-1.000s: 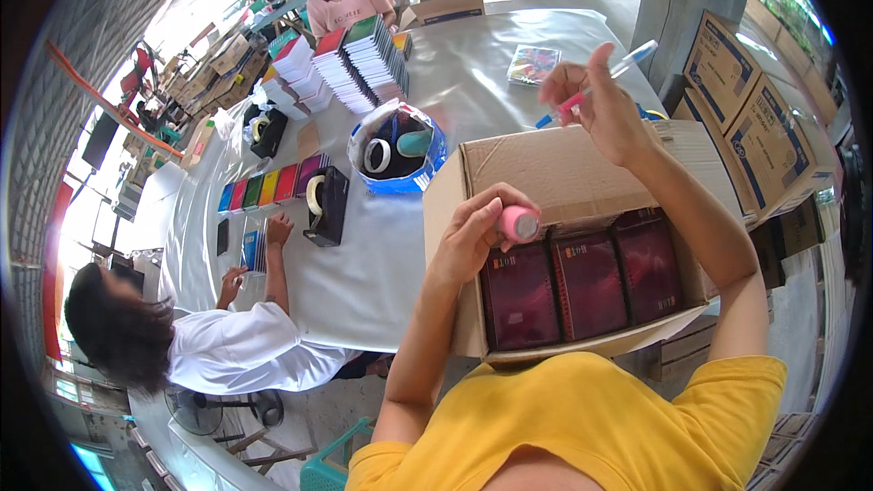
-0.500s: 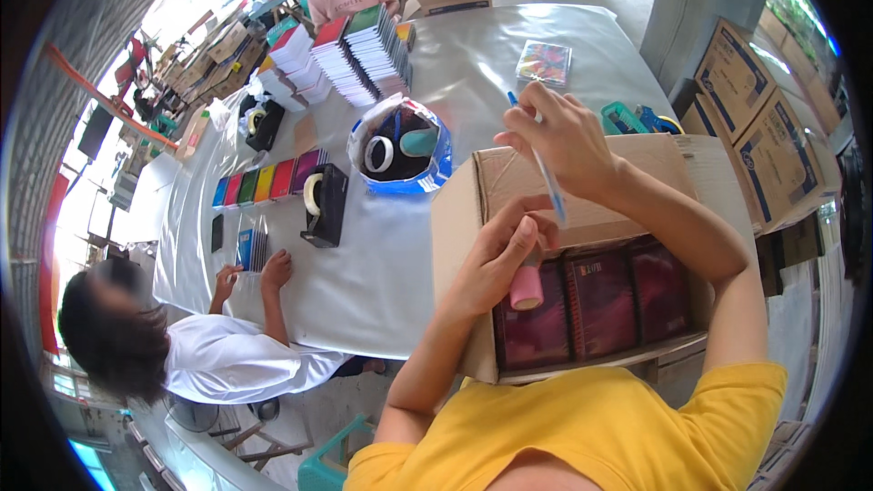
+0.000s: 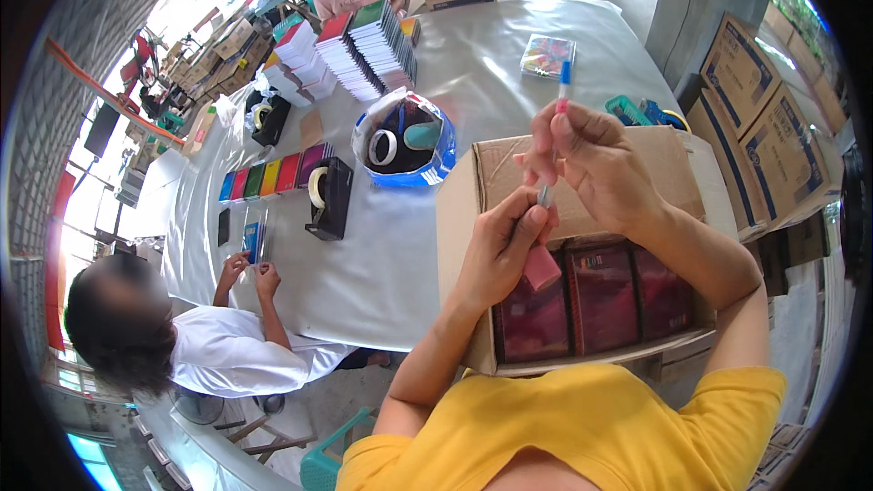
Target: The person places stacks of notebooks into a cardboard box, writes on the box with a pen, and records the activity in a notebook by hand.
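Right hand (image 3: 596,164) is pinching a pen (image 3: 556,123); left hand (image 3: 500,250) is gripping a pink eraser (image 3: 543,265) over the open box (image 3: 582,245). Likely mid-pairing them. Next move needs careful alignment.

An open cardboard box (image 3: 582,245) is sitting right in front of the person at the table's (image 3: 382,282) near edge, with packs (image 3: 596,305) standing side by side inside it, and both hands are hovering above it, the left hand (image 3: 500,250) below and left of the right hand (image 3: 591,164). A tub (image 3: 400,141) holding tape rolls is lying beyond the box to its left, a tape dispenser (image 3: 327,198) is standing further left, and stacks of booklets (image 3: 364,50) are rising behind them at the far side.
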Tool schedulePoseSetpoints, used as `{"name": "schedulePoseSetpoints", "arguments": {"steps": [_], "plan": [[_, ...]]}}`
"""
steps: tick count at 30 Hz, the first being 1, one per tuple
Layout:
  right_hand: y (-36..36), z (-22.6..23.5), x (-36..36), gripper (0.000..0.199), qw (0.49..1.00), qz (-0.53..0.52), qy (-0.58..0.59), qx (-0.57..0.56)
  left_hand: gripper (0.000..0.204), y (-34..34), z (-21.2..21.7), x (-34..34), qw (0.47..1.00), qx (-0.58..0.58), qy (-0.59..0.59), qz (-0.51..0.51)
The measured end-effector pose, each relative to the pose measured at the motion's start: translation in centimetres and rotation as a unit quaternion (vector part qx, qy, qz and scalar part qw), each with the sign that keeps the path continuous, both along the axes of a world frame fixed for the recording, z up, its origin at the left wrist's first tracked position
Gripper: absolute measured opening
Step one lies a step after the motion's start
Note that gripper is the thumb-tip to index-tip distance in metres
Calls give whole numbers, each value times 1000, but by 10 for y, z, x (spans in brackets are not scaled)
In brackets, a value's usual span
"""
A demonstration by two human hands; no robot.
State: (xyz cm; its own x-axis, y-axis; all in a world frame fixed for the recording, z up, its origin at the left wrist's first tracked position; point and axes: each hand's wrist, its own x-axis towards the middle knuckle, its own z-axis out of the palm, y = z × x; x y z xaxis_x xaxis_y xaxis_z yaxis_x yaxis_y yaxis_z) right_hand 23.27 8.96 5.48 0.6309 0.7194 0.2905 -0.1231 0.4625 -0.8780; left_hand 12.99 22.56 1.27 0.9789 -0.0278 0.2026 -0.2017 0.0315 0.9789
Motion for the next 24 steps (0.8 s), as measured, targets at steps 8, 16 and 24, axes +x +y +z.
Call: {"name": "schedulePoseSetpoints", "arguments": {"steps": [8,16,24], "plan": [[-86,100,32,20,925,-174,-330,-76,26,-5,-12,-1,997,-24,-12,-67],[-68,78,-15,20,570,-199,-717,-347,15,-4,-8,-2,997,41,-42,-47],[-69,71,-27,22,542,-193,-719,-391,17,-9,-1,-5,996,82,-29,-35]]}}
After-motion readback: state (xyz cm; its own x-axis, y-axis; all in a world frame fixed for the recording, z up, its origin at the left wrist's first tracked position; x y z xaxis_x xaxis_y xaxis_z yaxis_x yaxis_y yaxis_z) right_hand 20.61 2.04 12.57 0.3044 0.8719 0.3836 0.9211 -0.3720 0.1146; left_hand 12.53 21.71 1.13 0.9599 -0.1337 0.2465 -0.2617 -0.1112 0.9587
